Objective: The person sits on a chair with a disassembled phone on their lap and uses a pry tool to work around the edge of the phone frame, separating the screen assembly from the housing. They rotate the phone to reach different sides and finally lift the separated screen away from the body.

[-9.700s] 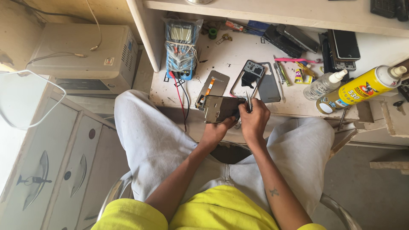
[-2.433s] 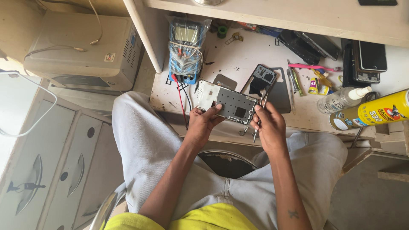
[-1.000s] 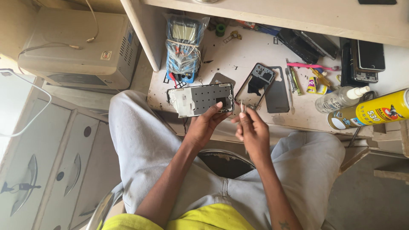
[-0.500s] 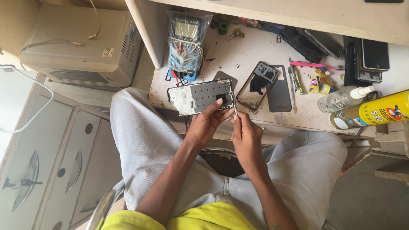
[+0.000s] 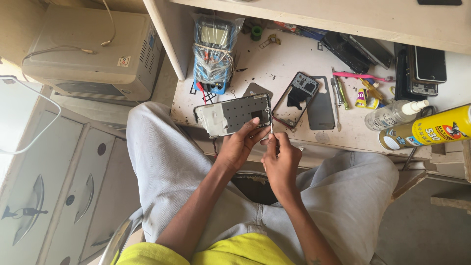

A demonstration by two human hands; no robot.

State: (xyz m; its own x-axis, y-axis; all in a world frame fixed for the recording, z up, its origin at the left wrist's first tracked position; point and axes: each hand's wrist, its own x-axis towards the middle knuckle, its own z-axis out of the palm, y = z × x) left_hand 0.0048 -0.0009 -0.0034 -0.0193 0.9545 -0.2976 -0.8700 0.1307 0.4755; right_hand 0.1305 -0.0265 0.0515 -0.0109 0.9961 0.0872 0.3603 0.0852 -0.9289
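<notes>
Sitting at a cluttered white workbench (image 5: 294, 54), a person in pale grey trousers works on an opened phone frame (image 5: 233, 115). Far to the left of both hands sits a beige box-shaped appliance (image 5: 93, 49). Above the left hand, a blue multimeter (image 5: 213, 54) wrapped in clear plastic lies on the bench. The left hand (image 5: 238, 147) grips the lower edge of the phone frame, thumb laid across its face, holding it level just over the bench's near edge. The right hand (image 5: 279, 159), just beside the left, is closed around a thin screwdriver (image 5: 271, 128) whose tip meets the frame's right corner. Above the right hand lies a dark phone back cover (image 5: 299, 95) beside a grey panel (image 5: 321, 103). Further right lie loose tools (image 5: 338, 93), a clear squeeze bottle (image 5: 392, 114) and a yellow spray can (image 5: 429, 130), well apart from both hands.
</notes>
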